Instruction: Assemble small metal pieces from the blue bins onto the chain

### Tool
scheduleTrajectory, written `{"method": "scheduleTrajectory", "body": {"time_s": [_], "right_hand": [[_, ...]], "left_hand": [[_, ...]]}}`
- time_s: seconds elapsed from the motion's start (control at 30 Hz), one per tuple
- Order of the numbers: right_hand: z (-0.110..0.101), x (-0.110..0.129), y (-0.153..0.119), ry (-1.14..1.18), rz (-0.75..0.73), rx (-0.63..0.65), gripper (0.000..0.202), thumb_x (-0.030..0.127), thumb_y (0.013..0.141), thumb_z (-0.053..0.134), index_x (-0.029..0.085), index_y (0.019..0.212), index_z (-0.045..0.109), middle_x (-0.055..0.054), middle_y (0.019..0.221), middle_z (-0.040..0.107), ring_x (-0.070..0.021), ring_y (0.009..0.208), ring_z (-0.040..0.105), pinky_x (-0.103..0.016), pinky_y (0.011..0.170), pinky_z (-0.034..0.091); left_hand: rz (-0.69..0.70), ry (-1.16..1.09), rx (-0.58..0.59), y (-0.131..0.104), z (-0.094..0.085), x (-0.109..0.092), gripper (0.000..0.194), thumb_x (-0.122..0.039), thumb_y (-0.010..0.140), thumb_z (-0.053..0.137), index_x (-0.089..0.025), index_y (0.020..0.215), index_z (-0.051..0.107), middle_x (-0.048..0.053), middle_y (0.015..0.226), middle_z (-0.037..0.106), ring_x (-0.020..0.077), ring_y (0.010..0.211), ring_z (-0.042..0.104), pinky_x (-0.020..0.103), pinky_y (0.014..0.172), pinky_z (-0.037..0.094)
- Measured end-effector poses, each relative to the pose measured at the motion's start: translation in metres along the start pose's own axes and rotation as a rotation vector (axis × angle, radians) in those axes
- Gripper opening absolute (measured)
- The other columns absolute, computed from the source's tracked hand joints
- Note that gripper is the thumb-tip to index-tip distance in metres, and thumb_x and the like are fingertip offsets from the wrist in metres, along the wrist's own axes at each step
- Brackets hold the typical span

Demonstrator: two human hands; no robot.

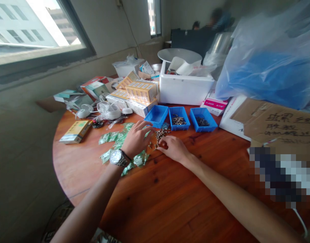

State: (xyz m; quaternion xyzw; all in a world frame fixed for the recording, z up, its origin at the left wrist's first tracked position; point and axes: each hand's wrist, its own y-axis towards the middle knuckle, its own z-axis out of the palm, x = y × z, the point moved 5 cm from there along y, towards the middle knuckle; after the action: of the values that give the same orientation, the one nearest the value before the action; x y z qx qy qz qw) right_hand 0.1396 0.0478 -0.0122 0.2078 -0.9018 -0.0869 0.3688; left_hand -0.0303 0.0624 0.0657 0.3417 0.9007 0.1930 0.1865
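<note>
My left hand (137, 137), with a wristwatch (118, 157) above it, hovers palm down over green plastic packets (116, 137). Its fingers stretch forward, somewhat apart, with nothing seen in them. Just to the right, my right hand (174, 148) has thumb and forefinger curled together at the near edge of a pile of small brassy metal parts (160, 134), which look like screws. Whatever its fingertips pinch is too small to make out. A few loose pieces lie between both hands. More packets (141, 158) spread under and beside my left wrist.
Behind the pile stand three blue bins: a left one (157, 116), a middle one (179, 118) with brassy parts, and a right one (203, 119) with dark parts. Yellow cartons (141, 90), a white foam box (186, 89) and a cardboard box (278, 125) surround them. People sit far back.
</note>
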Motion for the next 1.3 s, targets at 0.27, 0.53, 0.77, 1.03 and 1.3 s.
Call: {"method": "scheduleTrajectory", "body": {"time_s": [0.27,0.53,0.77,1.03,1.3], "right_hand": [[0.0,-0.009,0.0,0.234,0.07,-0.01,0.01,0.015,0.085,0.084,0.021,0.085,0.077,-0.002,0.078,0.077,-0.0181,0.069,0.069,-0.029,0.067,0.053],[-0.023,-0.056,-0.015,0.997,0.427,-0.184,0.034,0.045,0.074,0.092,0.02,0.093,0.08,-0.005,0.088,0.081,-0.0181,0.075,0.073,-0.031,0.072,0.06],[-0.035,-0.068,-0.014,1.241,0.488,-0.354,0.035,0.039,0.069,0.095,0.022,0.095,0.08,-0.005,0.098,0.081,-0.0168,0.082,0.073,-0.03,0.076,0.062],[-0.042,-0.061,-0.017,0.77,0.315,-0.384,0.026,0.042,0.082,0.083,0.022,0.099,0.082,-0.008,0.102,0.083,-0.0244,0.091,0.075,-0.039,0.082,0.063],[-0.076,-0.047,-0.008,0.393,0.102,-0.5,0.02,0.038,0.094,0.072,0.023,0.103,0.082,-0.009,0.108,0.082,-0.0261,0.093,0.075,-0.04,0.083,0.061]], "left_hand": [[-0.158,-0.212,-0.16,0.008,0.008,-0.011,0.022,-0.024,0.106,0.05,-0.022,0.113,0.071,0.007,0.116,0.074,0.0255,0.113,0.068,0.044,0.105,0.053],[-0.193,-0.301,-0.285,-0.008,0.018,-0.016,0.023,-0.026,0.108,0.047,-0.021,0.113,0.069,0.007,0.113,0.074,0.0241,0.108,0.068,0.041,0.1,0.054],[-0.154,-0.253,-0.22,-0.015,0.022,-0.014,0.025,-0.024,0.108,0.044,-0.023,0.117,0.067,0.008,0.118,0.074,0.025,0.115,0.067,0.043,0.105,0.052],[-0.18,-0.208,-0.192,-0.016,0.024,-0.009,0.025,-0.022,0.107,0.045,-0.023,0.12,0.067,0.007,0.118,0.073,0.0259,0.114,0.065,0.044,0.105,0.051],[-0.161,-0.178,-0.198,-0.016,0.024,-0.008,0.025,-0.02,0.106,0.046,-0.022,0.12,0.067,0.008,0.116,0.073,0.0259,0.112,0.064,0.043,0.103,0.051]]}}
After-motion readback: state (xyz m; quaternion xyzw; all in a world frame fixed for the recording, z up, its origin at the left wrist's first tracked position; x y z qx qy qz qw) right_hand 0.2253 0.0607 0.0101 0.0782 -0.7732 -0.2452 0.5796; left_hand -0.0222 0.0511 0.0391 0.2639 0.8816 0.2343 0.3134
